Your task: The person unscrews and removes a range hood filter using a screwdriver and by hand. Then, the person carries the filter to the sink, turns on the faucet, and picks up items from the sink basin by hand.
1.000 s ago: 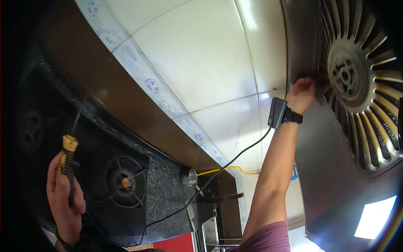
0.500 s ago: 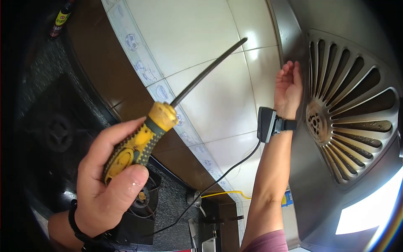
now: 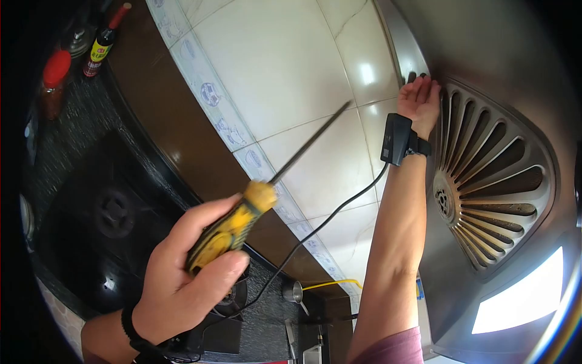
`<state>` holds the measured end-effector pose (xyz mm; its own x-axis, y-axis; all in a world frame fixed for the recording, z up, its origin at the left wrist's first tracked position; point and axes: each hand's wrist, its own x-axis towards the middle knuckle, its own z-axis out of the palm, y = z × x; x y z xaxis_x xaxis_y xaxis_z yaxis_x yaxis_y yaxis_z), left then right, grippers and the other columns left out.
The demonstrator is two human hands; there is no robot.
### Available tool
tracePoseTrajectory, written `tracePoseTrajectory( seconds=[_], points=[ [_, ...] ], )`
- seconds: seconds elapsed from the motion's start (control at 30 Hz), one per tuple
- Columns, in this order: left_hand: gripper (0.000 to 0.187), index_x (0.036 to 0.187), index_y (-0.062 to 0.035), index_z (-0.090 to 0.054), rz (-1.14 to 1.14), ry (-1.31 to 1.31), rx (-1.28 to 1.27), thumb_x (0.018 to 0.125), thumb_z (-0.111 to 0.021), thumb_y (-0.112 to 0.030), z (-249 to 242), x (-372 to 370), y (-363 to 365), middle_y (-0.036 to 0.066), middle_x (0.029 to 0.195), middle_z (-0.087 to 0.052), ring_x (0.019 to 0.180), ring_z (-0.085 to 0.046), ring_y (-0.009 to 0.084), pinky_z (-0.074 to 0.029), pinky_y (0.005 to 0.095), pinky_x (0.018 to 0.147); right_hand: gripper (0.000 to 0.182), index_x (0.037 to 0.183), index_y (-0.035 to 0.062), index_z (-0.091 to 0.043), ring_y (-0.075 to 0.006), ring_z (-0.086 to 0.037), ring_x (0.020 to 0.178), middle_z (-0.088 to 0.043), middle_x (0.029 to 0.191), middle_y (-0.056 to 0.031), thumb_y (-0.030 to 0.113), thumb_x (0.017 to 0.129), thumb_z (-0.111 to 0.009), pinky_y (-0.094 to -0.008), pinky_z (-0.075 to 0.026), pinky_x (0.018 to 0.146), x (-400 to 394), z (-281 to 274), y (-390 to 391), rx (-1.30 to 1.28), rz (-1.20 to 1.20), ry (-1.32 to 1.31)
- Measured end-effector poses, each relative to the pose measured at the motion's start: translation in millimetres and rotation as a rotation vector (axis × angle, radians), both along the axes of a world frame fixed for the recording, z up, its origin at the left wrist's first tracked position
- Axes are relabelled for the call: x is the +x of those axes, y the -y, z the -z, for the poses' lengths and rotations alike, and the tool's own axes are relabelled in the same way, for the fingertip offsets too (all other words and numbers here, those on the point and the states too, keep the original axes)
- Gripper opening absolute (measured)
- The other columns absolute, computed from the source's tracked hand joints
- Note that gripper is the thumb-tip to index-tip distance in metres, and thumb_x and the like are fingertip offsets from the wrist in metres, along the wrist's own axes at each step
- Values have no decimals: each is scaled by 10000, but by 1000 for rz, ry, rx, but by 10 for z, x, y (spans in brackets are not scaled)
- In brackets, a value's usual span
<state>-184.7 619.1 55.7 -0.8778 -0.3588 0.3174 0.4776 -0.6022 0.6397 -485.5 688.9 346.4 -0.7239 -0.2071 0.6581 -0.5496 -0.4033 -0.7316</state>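
Note:
My left hand (image 3: pixel 191 267) is wrapped round the yellow and black handle of a screwdriver (image 3: pixel 233 227). Its long metal shaft points up and right in front of the tiled wall, the tip apart from anything. My right hand (image 3: pixel 419 100) is raised palm toward me at the lower rim of a metal range hood (image 3: pixel 515 79). Its fingers are loosely bent, with the tips at the metal, and no held object shows. Beside that hand is the hood's slotted grille (image 3: pixel 461 194) with a round hub. A black device (image 3: pixel 397 139) with a cable is strapped to the right wrist.
Below lies a dark counter with a black gas hob (image 3: pixel 91 212). A sauce bottle (image 3: pixel 100 51) and a red-lidded jar (image 3: pixel 54 79) stand at upper left. A metal cup (image 3: pixel 293 292) and a yellow hose (image 3: pixel 330 283) are near the wall. The black cable (image 3: pixel 327 221) hangs between my arms.
The view has shifted, bringing the jar into sight. The screwdriver has moved right and down in the picture, still in my left hand. My right hand is now closer against the hood's rim.

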Motion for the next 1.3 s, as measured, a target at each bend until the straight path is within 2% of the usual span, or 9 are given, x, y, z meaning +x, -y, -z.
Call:
tracePoseTrajectory(
  seconds=[0.1,0.17,0.27,0.67,0.77,0.97,1.1,1.13,1.3],
  points=[
    [439,1225,39,-442,-180,-159,-56,836,-605,-84,-251,-153,94,59,999,-547,826,-495,46,-419,196,731,170,975,74,-564,-124,-588,711,-611,866,-34,210,876,-587,-248,-492,591,-149,-169,-43,-48,-38,52],
    [467,1242,41,-424,-199,-161,-71,834,-543,-150,-347,-198,108,65,1064,-519,838,-453,55,-398,215,757,161,950,65,-562,-117,-588,714,-613,840,-46,203,871,-592,-236,-489,586,-206,-208,-61,-23,-59,40],
    [441,1211,48,-449,-167,-182,1,829,-618,-94,-383,-239,143,68,988,-560,824,-494,48,-415,191,734,154,928,56,-558,-119,-583,704,-612,815,-48,196,872,-589,-237,-491,587,-277,-210,-69,-10,-170,19],
    [418,1208,33,-458,-60,-5,3,836,-596,-100,-233,-315,257,27,868,-542,728,-478,35,-404,185,653,111,910,48,-560,-116,-572,684,-613,829,-43,156,886,-552,-238,-488,599,-249,-167,-18,-59,-129,-24],
    [387,1206,15,-473,-182,80,-73,870,-570,-153,-145,-438,264,6,811,-526,694,-460,27,-389,172,624,97,895,41,-563,-120,-575,688,-617,824,-48,131,885,-527,-250,-492,599,-228,-133,-62,17,-245,-7],
    [375,1206,9,-478,-57,184,58,905,-534,-208,47,-563,225,-31,745,-484,632,-400,10,-340,157,561,128,865,11,-558,-141,-583,695,-611,802,-79,131,891,-523,-253,-500,603,-269,-213,-157,14,-312,-6],
    [385,1213,18,-467,-110,129,-95,900,-537,-195,-3,-545,227,10,857,-535,701,-438,26,-385,174,634,147,976,-49,-503,-214,-603,846,-588,916,-142,76,901,-488,-300,-547,749,16,-130,-37,-256,-217,84],
    [383,1214,22,-465,-105,131,-78,894,-538,-176,-34,-520,240,22,909,-542,735,-447,35,-396,184,667,199,1041,-84,-471,-261,-581,948,-566,996,-178,55,898,-475,-335,-539,821,53,-120,-69,-287,-331,97],
    [380,1213,21,-466,-98,163,-50,886,-541,-157,-60,-467,274,15,904,-541,747,-453,44,-399,192,676,219,1068,-76,-481,-279,-562,988,-569,1033,-183,56,893,-475,-340,-530,822,85,-49,-32,-280,-383,94]
  ],
)
